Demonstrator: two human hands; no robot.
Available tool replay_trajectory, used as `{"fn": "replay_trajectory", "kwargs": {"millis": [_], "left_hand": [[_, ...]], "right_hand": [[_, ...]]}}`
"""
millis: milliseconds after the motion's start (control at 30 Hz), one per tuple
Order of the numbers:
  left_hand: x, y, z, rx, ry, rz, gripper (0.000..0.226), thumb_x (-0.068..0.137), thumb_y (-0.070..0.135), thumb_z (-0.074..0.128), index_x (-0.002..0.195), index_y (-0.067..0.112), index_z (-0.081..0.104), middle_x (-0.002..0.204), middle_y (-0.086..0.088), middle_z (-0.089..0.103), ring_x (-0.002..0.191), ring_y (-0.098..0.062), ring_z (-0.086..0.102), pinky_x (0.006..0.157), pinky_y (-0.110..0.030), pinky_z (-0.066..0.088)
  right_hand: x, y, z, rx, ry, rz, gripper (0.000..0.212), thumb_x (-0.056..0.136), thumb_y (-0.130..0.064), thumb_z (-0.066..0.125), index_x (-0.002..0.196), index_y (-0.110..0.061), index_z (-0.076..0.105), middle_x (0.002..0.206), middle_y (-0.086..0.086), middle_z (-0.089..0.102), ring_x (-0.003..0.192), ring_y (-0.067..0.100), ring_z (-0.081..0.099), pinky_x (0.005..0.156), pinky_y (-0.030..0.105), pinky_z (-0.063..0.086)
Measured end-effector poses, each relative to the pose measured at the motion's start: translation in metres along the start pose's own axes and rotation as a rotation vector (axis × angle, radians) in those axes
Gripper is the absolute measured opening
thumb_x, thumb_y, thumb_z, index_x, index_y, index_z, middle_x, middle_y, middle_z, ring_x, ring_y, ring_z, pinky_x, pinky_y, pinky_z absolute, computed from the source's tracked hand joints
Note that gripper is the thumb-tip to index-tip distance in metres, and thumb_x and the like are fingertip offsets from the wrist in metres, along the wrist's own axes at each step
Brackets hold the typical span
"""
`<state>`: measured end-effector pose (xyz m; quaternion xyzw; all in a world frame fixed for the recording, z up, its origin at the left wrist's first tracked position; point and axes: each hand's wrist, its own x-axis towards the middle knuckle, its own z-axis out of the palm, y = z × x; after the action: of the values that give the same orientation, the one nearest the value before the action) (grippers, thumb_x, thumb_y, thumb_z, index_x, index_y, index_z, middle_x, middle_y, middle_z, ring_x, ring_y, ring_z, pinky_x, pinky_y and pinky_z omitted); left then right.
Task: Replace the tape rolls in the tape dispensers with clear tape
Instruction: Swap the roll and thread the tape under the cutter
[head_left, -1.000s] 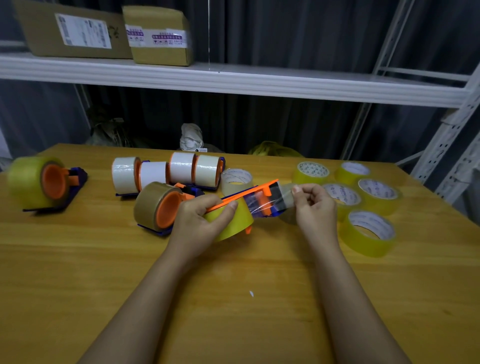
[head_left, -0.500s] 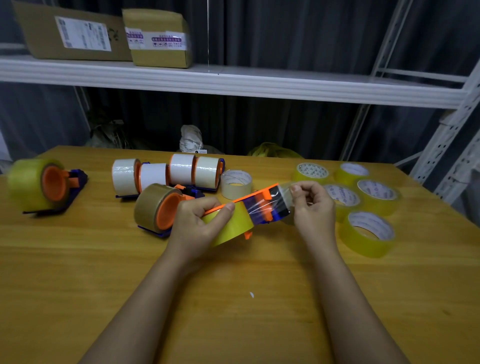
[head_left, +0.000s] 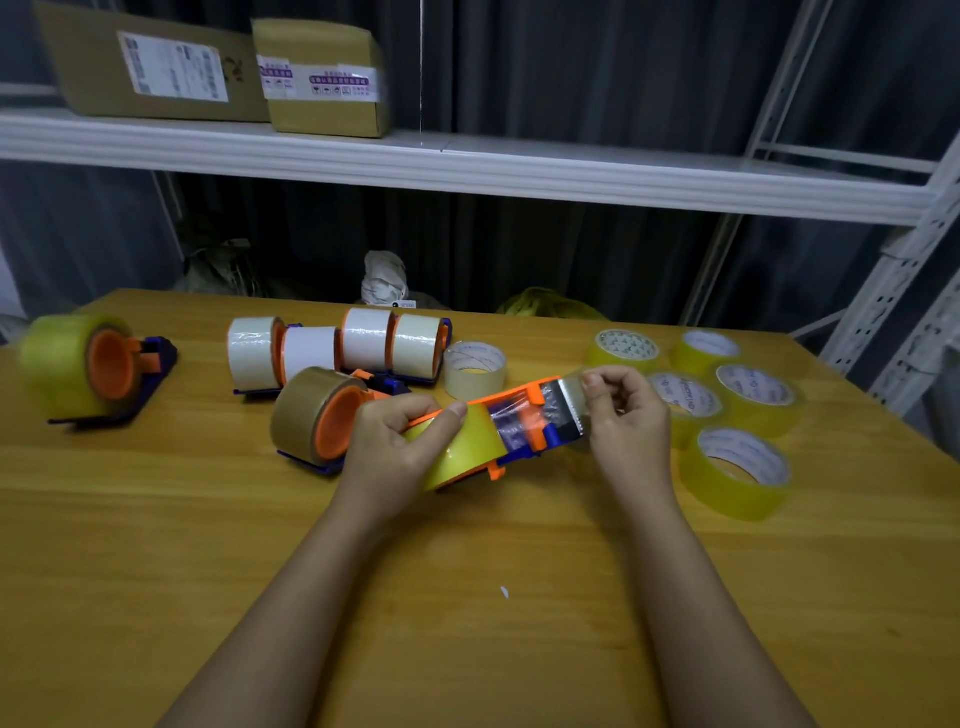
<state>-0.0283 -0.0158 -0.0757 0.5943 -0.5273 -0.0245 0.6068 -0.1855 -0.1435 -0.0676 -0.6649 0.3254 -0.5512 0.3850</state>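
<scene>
My left hand (head_left: 400, 441) grips an orange and blue tape dispenser (head_left: 524, 415) loaded with a yellowish clear tape roll (head_left: 467, 452), held just above the wooden table (head_left: 467, 623). The thumb lies along the dispenser's orange top bar. My right hand (head_left: 628, 415) pinches the free end of the tape (head_left: 569, 397), stretched over the dispenser's front end. A dispenser with brown tape (head_left: 317, 415) sits right behind my left hand.
Several clear tape rolls (head_left: 737, 473) lie at the right of the table. Dispensers with white tape (head_left: 337, 348) stand in a row at the back, a loose whitish roll (head_left: 475, 369) beside them. Another clear-tape dispenser (head_left: 88, 364) sits far left. Boxes (head_left: 322, 78) rest on a shelf above.
Both hands have lifted the dispenser slightly and tilted its front end upward. The right hand has drawn the tape end further over the front.
</scene>
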Motion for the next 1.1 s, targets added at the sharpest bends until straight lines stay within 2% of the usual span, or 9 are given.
{"fn": "replay_trajectory", "kwargs": {"millis": [233,300,367,433,567,767,867,967,1100], "left_hand": [[0.0011,0.0005,-0.0001,0.006,0.058,-0.047,0.042,0.082,0.033,0.06,0.065,-0.005,0.06,0.063,-0.02,0.056,0.062,-0.022,0.053,0.047,-0.018,0.032],[0.0007,-0.0003,-0.0016,0.023,0.038,-0.028,0.048,0.08,0.043,0.059,0.063,-0.002,0.061,0.061,-0.019,0.056,0.063,-0.024,0.052,0.047,-0.018,0.032],[0.0009,-0.0003,-0.003,0.029,0.026,-0.024,0.051,0.078,0.048,0.054,0.062,0.0,0.061,0.061,-0.018,0.055,0.063,-0.024,0.052,0.048,-0.018,0.031],[0.0006,0.0007,-0.0031,0.018,0.02,-0.028,0.052,0.078,0.049,0.054,0.062,0.0,0.061,0.061,-0.018,0.055,0.062,-0.024,0.051,0.048,-0.022,0.032],[-0.0003,0.0012,-0.0041,0.0,-0.015,-0.059,0.049,0.079,0.048,0.056,0.065,0.001,0.06,0.061,-0.013,0.053,0.059,-0.024,0.051,0.048,-0.033,0.035],[-0.0004,0.0018,-0.0073,0.008,-0.14,-0.086,0.046,0.084,0.05,0.05,0.08,0.006,0.06,0.078,-0.006,0.056,0.072,-0.021,0.055,0.056,-0.036,0.038],[-0.0002,0.0016,-0.0078,0.013,-0.199,-0.106,0.035,0.09,0.041,0.047,0.083,0.009,0.057,0.078,-0.005,0.053,0.072,-0.019,0.052,0.056,-0.03,0.036],[0.0,0.0001,-0.0076,0.037,-0.242,-0.118,0.03,0.091,0.039,0.042,0.089,0.013,0.058,0.082,-0.006,0.056,0.075,-0.017,0.053,0.06,-0.033,0.039],[0.001,-0.0024,-0.0078,0.048,-0.29,-0.128,0.029,0.091,0.036,0.039,0.096,0.014,0.058,0.09,-0.003,0.058,0.083,-0.013,0.054,0.068,-0.03,0.041]], "right_hand": [[0.0024,0.0047,-0.0005,-0.027,0.0,0.067,0.02,0.093,-0.013,0.06,0.077,-0.025,0.061,0.07,-0.006,0.058,0.057,-0.007,0.051,0.053,0.008,0.039],[0.0042,0.007,-0.0014,-0.052,-0.038,0.107,0.016,0.094,-0.014,0.06,0.079,-0.021,0.062,0.08,-0.003,0.062,0.067,-0.005,0.055,0.06,0.007,0.041],[0.0064,0.0094,-0.0012,-0.039,-0.088,0.16,0.017,0.096,-0.015,0.057,0.08,-0.019,0.061,0.09,0.002,0.066,0.08,0.005,0.061,0.072,0.015,0.049],[0.0067,0.0065,0.0001,0.042,-0.131,0.246,0.019,0.098,-0.013,0.052,0.082,-0.018,0.058,0.082,0.001,0.067,0.073,0.006,0.066,0.067,0.021,0.055],[0.006,0.0024,-0.0004,0.09,-0.164,0.287,0.018,0.101,-0.013,0.047,0.085,-0.018,0.055,0.077,-0.002,0.063,0.061,0.0,0.064,0.056,0.014,0.053],[0.0068,0.0042,-0.0061,0.092,-0.116,0.316,0.015,0.101,-0.016,0.046,0.089,-0.018,0.053,0.087,0.007,0.067,0.074,0.012,0.067,0.061,0.02,0.057],[0.0077,0.0043,-0.0065,0.088,-0.065,0.325,0.014,0.102,-0.017,0.045,0.089,-0.019,0.051,0.087,0.008,0.068,0.074,0.015,0.068,0.06,0.021,0.056],[0.0076,0.0055,-0.0067,0.062,-0.021,0.313,0.014,0.102,-0.018,0.045,0.089,-0.021,0.051,0.093,0.012,0.069,0.081,0.021,0.07,0.063,0.025,0.056],[0.0065,0.005,-0.0057,0.024,0.024,0.239,0.018,0.101,-0.017,0.046,0.085,-0.024,0.05,0.083,0.007,0.069,0.083,0.025,0.07,0.07,0.035,0.057]]}}
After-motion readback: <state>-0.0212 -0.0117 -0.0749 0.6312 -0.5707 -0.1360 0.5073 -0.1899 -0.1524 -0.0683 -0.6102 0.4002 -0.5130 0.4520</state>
